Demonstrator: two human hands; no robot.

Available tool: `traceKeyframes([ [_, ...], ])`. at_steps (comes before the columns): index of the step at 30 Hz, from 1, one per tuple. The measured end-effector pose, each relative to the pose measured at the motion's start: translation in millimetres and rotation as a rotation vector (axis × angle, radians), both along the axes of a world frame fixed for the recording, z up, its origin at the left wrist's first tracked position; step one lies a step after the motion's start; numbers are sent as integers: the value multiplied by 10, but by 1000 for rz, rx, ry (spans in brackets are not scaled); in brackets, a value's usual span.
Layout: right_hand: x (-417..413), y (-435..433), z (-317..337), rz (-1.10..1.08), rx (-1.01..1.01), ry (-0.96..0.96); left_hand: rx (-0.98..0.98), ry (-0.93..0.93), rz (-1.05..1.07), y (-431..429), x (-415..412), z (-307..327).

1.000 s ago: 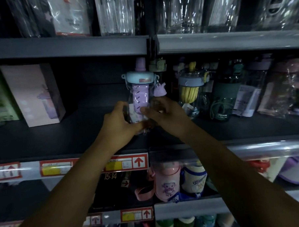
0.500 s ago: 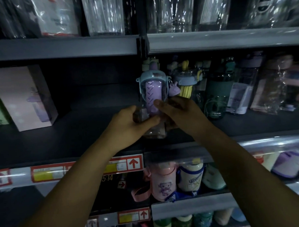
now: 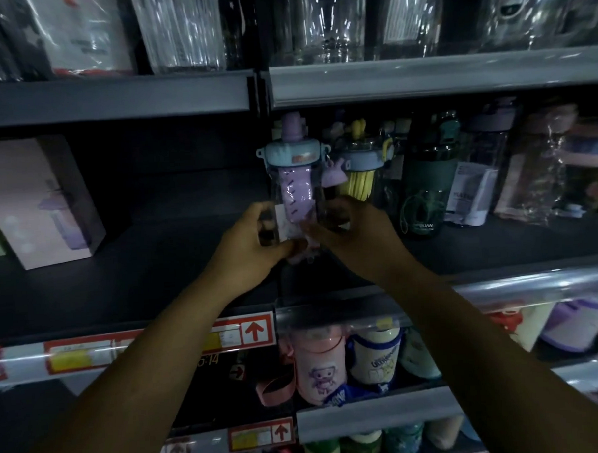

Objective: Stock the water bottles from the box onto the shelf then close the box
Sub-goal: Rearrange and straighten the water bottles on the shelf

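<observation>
A clear water bottle point(image 3: 294, 178) with a light-blue lid, purple spout and purple inner sleeve stands upright on the dark middle shelf point(image 3: 155, 273). My left hand point(image 3: 249, 249) wraps its lower left side and my right hand point(image 3: 354, 237) grips its lower right side. Both hands hide the bottle's base. It sits just left of a yellow-and-blue bottle point(image 3: 362, 172) in the row. The box is out of view.
Several more bottles point(image 3: 426, 193) line the shelf to the right. A pink product carton point(image 3: 39, 203) stands at far left, with bare dark shelf between. Wrapped clear bottles fill the shelf above; pink and cream bottles point(image 3: 319, 366) sit below, behind red-arrow price tags point(image 3: 254, 331).
Both hands carried the purple bottle to the right, up against the yellow-and-blue bottle. The view has shifted slightly with it.
</observation>
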State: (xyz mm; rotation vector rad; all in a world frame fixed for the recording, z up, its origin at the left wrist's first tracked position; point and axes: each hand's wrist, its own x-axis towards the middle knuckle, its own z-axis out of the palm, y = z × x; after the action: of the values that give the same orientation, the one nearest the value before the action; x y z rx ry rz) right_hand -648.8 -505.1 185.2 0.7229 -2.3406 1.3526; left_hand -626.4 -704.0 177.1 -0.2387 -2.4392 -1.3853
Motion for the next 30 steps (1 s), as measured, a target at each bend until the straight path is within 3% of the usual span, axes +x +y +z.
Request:
traceKeyframes([
  [7, -44, 8, -52, -55, 73, -5, -58, 60, 103, 101, -109, 35],
  [21, -52, 57, -108, -62, 69, -39, -20, 58, 113, 142, -225, -16],
  [27, -83, 147, -127, -254, -63, 9, -37, 7, 150, 160, -131, 51],
  [30, -97, 270, -116, -365, -80, 93, -128, -11, 317, 170, 27, 77],
])
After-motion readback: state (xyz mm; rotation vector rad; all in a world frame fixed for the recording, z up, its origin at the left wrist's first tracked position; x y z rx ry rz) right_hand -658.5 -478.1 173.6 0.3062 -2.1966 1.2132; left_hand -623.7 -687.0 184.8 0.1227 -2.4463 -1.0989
